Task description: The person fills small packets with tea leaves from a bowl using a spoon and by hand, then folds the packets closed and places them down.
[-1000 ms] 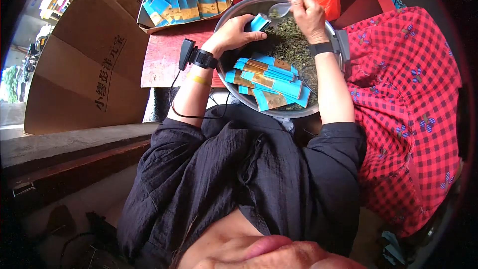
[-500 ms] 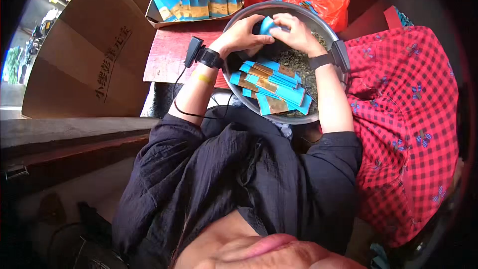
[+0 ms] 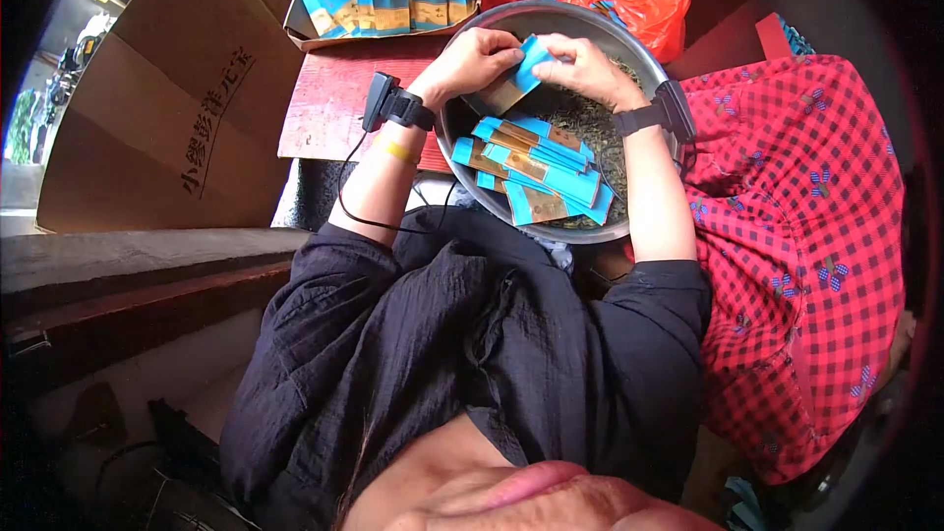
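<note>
Above a round metal basin (image 3: 644,37), both hands grip one blue-and-gold paper packet (image 3: 521,77). My left hand (image 3: 479,64) pinches its upper left edge, fingers curled. My right hand (image 3: 588,72) has its thumb and fingers on the upper right side of the packet. The packet's gold lower part tilts down to the left. Below the hands, a loose pile of flat blue-and-gold packets (image 3: 541,172) lies in the basin. Shredded dried leaves (image 3: 608,143) cover the basin's bottom around the pile.
A shallow carton (image 3: 383,36) of upright blue-and-gold packets stands on a red wooden board (image 3: 329,103). Behind the basin is a red plastic bag (image 3: 659,0) with more packets. A big cardboard box (image 3: 147,128) is on the left; red checked cloth (image 3: 787,236) is on the right.
The packet between my hands has turned and flattened out, so its gold lower part now shows. My left hand has drawn back slightly to the left, its fingers more curled.
</note>
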Demonstrator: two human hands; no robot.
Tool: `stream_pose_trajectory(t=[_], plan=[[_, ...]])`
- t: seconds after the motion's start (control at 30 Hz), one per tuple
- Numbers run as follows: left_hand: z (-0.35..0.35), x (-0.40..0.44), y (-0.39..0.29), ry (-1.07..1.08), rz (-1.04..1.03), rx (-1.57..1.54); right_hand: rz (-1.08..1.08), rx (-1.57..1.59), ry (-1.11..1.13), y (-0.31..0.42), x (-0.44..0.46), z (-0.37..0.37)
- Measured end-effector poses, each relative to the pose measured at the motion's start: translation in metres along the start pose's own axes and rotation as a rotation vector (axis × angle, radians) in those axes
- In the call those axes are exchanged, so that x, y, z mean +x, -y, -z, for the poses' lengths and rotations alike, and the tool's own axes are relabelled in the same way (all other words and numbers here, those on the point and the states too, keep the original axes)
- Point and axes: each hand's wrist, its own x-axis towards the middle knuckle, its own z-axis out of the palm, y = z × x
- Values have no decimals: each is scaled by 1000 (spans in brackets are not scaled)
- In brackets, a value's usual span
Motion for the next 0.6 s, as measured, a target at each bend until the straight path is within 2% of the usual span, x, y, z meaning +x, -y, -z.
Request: stream_pose_trajectory(t=[0.03, 0.07, 0.13, 0.2, 0.27, 0.33, 0.37, 0.47, 0.5, 0.6], plan=[[0, -2, -1, 7, -46, 111, -24, 8, 131, -1, 0, -1], [0, -3, -2, 6, -43, 111, -23, 10, 133, -2, 0, -2], [-1, -3, -5, 9, -57, 177, -268, -77, 287, 9, 0, -3], [-1, -4, -10, 13, -13, 147, -272, -93, 277, 2, 2, -3], [-1, -3, -9, 20, 32, 121, -234, -11, 237, -7, 2, -4], [-2, 0, -8, -129, -123, 115, -176, 1, 149, -3, 3, -2], [-1, -1, -6, -105, -23, 45, -119, 12, 70, -1, 2, 0], [-1, 2, 2, -120, -61, -7, -144, 29, 29, 12, 0, 4], [-1, 0, -1, -56, 21, -129, -102, -1, -10, 13, -1, 3], [0, 2, 3, 36, 48, -270, -27, -95, -124, 2, 1, 0]])
